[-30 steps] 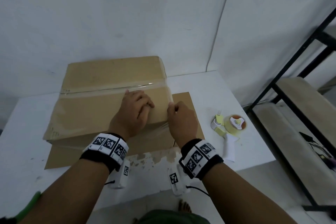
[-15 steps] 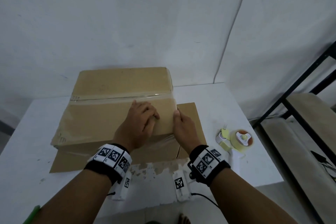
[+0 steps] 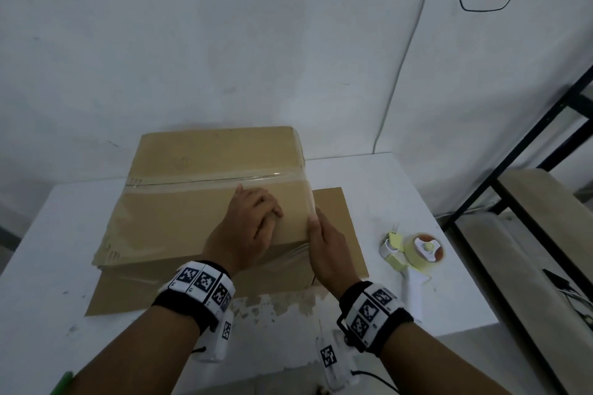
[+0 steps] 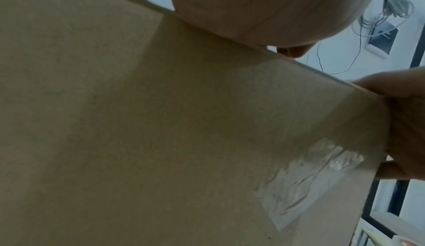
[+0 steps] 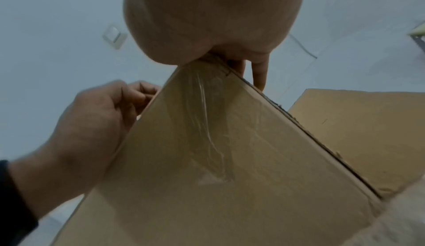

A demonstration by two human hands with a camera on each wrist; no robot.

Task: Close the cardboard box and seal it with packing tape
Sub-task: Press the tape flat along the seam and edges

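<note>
The closed cardboard box [image 3: 199, 218] lies on the table with clear packing tape [image 3: 224, 178] along its top seam and down its right end. My left hand [image 3: 253, 218] rests on the box top near the right edge, fingers curled under and holding nothing; the right wrist view shows this left hand [image 5: 92, 131] the same way. My right hand [image 3: 316, 228] lies against the box's right edge, thumb at the top corner and fingers [image 5: 258, 75] straight down the side, pressing the tape. Wrinkled tape [image 4: 306, 177] shows on the near face.
A flat cardboard sheet [image 3: 333, 212] lies under the box on the white table [image 3: 48, 250]. A tape dispenser [image 3: 417, 253] lies to the right of my right hand. A black metal shelf frame [image 3: 529, 170] stands beyond the table's right edge.
The head view has tilted up toward the wall. My right hand has settled flatter against the box's right edge. The left hand stays on the box top.
</note>
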